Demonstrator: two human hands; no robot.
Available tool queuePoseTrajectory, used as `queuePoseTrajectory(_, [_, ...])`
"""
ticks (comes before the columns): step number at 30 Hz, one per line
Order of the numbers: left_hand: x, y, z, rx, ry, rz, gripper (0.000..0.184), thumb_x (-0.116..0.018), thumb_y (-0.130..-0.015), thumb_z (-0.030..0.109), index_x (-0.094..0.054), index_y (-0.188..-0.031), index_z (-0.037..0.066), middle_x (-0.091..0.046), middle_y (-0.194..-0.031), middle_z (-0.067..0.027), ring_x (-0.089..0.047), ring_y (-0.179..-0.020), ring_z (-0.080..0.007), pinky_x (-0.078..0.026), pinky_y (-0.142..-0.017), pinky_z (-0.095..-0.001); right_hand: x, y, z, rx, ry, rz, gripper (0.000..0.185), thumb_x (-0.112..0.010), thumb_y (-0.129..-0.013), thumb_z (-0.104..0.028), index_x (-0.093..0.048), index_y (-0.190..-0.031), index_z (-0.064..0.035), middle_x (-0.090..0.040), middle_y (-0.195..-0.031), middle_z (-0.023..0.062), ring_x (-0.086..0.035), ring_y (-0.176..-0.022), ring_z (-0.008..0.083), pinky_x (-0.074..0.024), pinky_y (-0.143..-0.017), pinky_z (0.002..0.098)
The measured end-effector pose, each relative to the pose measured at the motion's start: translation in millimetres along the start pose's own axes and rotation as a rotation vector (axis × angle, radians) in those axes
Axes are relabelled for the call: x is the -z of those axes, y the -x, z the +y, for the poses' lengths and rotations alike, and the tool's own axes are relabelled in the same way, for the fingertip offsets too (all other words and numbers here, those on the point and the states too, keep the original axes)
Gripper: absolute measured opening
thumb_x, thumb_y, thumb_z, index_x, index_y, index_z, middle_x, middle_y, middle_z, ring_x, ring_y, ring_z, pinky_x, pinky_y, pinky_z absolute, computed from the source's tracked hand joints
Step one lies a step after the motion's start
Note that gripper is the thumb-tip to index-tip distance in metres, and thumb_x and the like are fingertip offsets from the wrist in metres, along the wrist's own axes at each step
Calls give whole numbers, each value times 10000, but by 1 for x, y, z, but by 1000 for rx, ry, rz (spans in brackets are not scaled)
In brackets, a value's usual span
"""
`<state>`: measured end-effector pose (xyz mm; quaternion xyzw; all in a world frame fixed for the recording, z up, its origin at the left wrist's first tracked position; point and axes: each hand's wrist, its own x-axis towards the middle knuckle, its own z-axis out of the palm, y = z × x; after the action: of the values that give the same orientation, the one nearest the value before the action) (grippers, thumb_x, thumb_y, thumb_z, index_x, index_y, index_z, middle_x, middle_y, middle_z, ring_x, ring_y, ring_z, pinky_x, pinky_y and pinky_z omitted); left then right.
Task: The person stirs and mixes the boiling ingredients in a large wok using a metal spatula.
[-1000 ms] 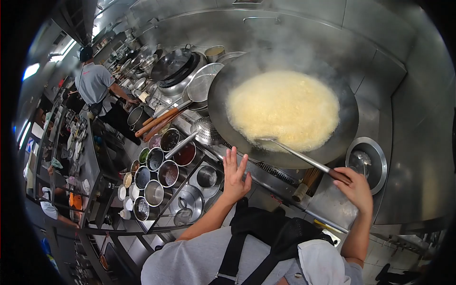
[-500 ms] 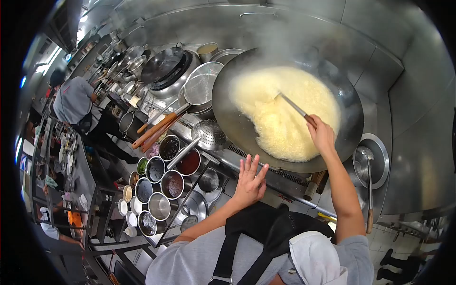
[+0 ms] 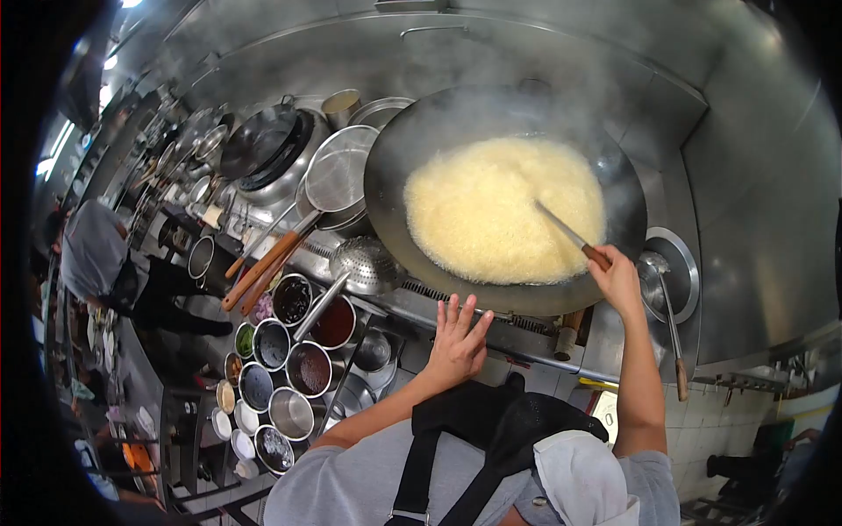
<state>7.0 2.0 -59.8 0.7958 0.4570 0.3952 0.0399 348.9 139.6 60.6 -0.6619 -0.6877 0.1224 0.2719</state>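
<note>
A big dark wok (image 3: 386,219) holds pale yellow, foaming liquid (image 3: 500,210) that steams. My right hand (image 3: 617,279) is closed round the wooden handle of a long metal utensil (image 3: 561,223); its far end is sunk in the foam, so I cannot see its shape. My left hand (image 3: 458,346) is open with fingers spread, just below the wok's near rim, by the stove edge. No object shows in it. A perforated ladle (image 3: 364,266) rests left of the wok, its metal handle reaching over the sauce pots.
Several metal pots of sauces and seasonings (image 3: 310,368) stand at the left. A wire-mesh strainer (image 3: 338,171) lies beside the wok. To the right, a metal bowl (image 3: 682,263) holds a ladle (image 3: 671,320). Another person (image 3: 96,254) stands at the far left.
My right hand has moved the utensil toward the near right of the wok. The foam has spread rounder and more even. The whole view has shifted slightly; my left hand stays spread.
</note>
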Motion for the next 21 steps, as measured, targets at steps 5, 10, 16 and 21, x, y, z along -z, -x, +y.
queuePoseTrajectory(5, [-4,-1,1,18,42,32,805,-769,-862,63,-535,-1628,143,-241,-1807,-247,-117,-1677,-538,-148,-1287,-756,18,61,4,-63,-221,-86,414,-800,-960,-201,-727,-1318,-7,-814,-1040,181,-785,-931,267,-579,-840,366])
queuePoseTrajectory(10, [-11,0,0,9,36,82,812,-764,-860,51,-532,-1633,142,-210,-1820,-246,-97,-1676,-552,-135,-1289,-754,41,109,-12,-161,-344,-201,429,-812,-968,-183,-714,-1330,25,-815,-1075,130,-725,-918,147,-559,-840,316])
queuePoseTrajectory(16, [-16,1,-3,2,38,100,844,-772,-846,43,-520,-1643,160,-190,-1828,-239,-68,-1679,-553,-105,-1291,-757,68,128,-4,-124,-395,-271,428,-827,-956,-170,-731,-1332,11,-808,-1044,99,-700,-900,130,-547,-830,310])
queuePoseTrajectory(21, [-18,3,-3,26,34,100,862,-778,-845,44,-512,-1654,182,-191,-1831,-227,-62,-1686,-536,-92,-1286,-767,129,121,-6,-135,-431,-354,437,-843,-937,-105,-727,-1332,37,-812,-1070,103,-713,-979,108,-561,-896,290])
